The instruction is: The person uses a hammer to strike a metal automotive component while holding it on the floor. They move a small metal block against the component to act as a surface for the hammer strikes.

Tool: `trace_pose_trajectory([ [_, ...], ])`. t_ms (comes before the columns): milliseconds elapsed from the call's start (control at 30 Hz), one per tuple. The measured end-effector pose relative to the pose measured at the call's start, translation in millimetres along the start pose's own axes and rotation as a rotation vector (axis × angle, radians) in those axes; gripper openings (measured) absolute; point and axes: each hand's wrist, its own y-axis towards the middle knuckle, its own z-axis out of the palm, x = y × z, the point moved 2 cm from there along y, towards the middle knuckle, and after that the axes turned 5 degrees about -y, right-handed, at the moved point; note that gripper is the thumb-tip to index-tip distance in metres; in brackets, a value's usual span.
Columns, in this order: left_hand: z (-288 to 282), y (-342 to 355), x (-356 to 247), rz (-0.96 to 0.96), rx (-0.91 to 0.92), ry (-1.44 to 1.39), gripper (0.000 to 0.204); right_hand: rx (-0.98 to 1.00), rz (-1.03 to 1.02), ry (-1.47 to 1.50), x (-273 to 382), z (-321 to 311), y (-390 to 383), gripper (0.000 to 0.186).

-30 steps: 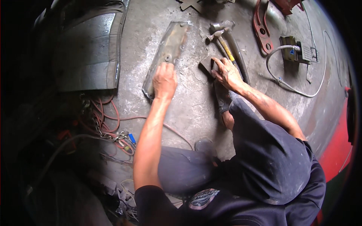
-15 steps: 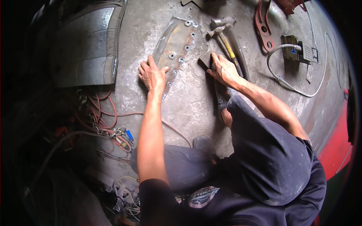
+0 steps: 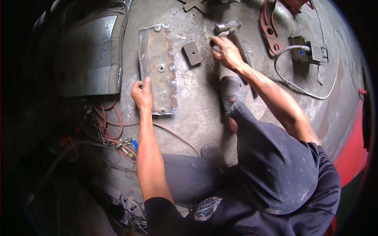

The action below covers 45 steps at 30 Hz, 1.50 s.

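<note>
A: What sits nearest the person?

B: Their own bent legs in dark trousers and a grey shoe [image 3: 231, 91] planted on the grey concrete floor [image 3: 197, 114]. Off to the left lies a tangle of orange cables [image 3: 106, 126].

A: And the left hand?

B: The left hand [image 3: 141, 93] is open and flat, fingers spread only a little, pressing on the left edge of a long rusty steel plate with bolt holes [image 3: 159, 67]. It grips nothing; the thumb points up along the plate's rim. The plate lies flat on the floor, running away from the person, its near end just beside the hand.

A: The right hand?

B: The right hand [image 3: 225, 50] is further out, beyond the shoe, fingers curled down around the handle of a steel hammer [image 3: 228, 29] whose head lies just past the knuckles. How tightly the grasp closes I cannot tell, since the fingers hide the handle.

A: Anything between the two hands?

B: A small dark square metal block with a hole [image 3: 192, 53], lying apart from both the plate and the hammer.

A: Further off?

B: To the right, a red curved metal bracket [image 3: 269, 27], then a boxy green electrical part [image 3: 305, 49] with a white cable [image 3: 299, 87] looping back. On the far left, a big curved grey sheet-metal panel [image 3: 92, 55]
</note>
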Motion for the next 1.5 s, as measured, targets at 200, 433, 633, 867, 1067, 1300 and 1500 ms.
trace_pose_trajectory([
  [200,59.7,-33.1,-25.8,-0.173,0.116,-0.182,0.039,-0.035,0.140,-0.376,-39.3,-19.5,-76.8,0.056],
  [433,104.4,-51.4,-38.5,-0.147,0.124,-0.096,0.041,0.237,0.437,0.035,-34.9,-30.2,-67.6,0.042],
  [633,105.5,-44.8,-40.5,-0.221,0.242,-0.045,0.048,0.052,0.147,0.396,13.0,-41.5,-95.2,0.044],
  [867,105.6,-40.9,-43.9,-0.254,0.260,0.015,0.050,-0.083,-0.221,0.047,36.9,-34.1,-86.4,0.061],
  [1067,107.7,-40.9,-48.5,-0.290,0.304,0.013,0.049,0.299,-0.057,0.014,7.0,-20.1,-77.9,0.059],
  [1300,106.8,-42.4,-48.3,-0.291,0.284,0.081,0.048,-0.038,-0.269,0.065,13.9,-22.4,-81.4,0.056],
  [1500,106.0,-40.4,-59.5,-0.302,0.278,0.132,0.044,-0.062,-0.209,0.009,19.5,-36.8,-70.0,0.059],
])
